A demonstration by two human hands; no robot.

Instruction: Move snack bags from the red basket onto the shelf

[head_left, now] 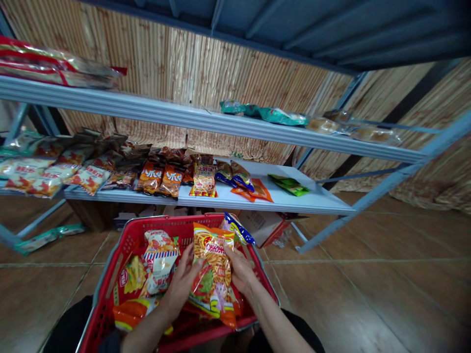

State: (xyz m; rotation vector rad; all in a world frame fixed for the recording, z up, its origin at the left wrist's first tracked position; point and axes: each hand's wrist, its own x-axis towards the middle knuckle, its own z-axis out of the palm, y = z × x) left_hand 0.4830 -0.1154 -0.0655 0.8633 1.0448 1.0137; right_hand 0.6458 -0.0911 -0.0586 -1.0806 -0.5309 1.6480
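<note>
An orange-and-yellow snack bag printed with noodle-like sticks stands tilted in the red shopping basket. My right hand grips its right edge, thumb on the front. On the opposite side, my left hand holds the left edge, its thumb over the front and its other fingertips partly hidden. Left of it in the basket lie a white-and-red snack bag, a yellow bag and an orange bag. A blue snack bag leans on the basket's back right rim.
Behind the basket, the lower shelf carries orange-and-black bags, white-and-red bags, a tall beige-and-red bag and a green packet. Teal packages lie on the shelf above. A cardboard box sits beneath; a metal post stands right.
</note>
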